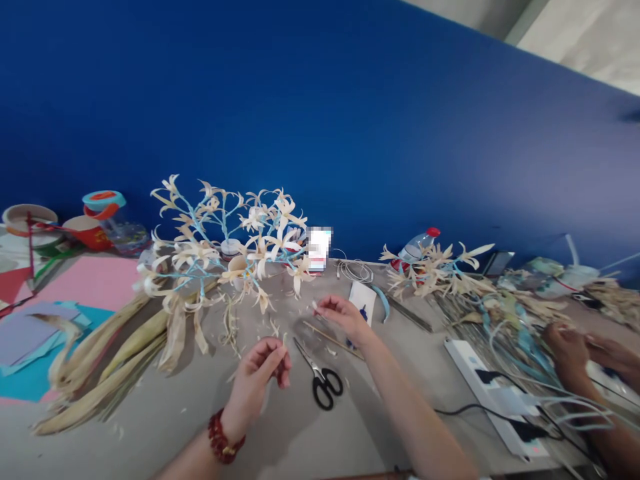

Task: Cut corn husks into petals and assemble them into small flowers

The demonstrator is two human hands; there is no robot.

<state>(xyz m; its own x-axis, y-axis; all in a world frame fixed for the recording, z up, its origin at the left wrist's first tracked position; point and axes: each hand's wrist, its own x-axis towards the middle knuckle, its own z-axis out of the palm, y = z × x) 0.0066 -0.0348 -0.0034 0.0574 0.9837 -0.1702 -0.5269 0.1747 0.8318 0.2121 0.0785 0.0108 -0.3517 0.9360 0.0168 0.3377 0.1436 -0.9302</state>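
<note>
My left hand (261,365), with a red bead bracelet at the wrist, pinches a thin pale strip (285,340) between thumb and forefinger. Farther forward, my right hand (344,317) is closed in a pinch on a small whitish piece (315,305), too small to name. Black-handled scissors (323,383) lie on the table between my forearms, blades pointing away. Beside my right hand, a thin stick (330,337) rests on the surface. Handmade flowers (260,250) with cream petals and light-blue stems stand beyond my hands.
Dried corn husks (130,333) and coloured paper (90,287) lie at left. A white power strip (493,400) with black cables sits right of my right arm. Another person's hands (570,347) are at far right. A bottle (417,247) stands near the blue wall (320,120).
</note>
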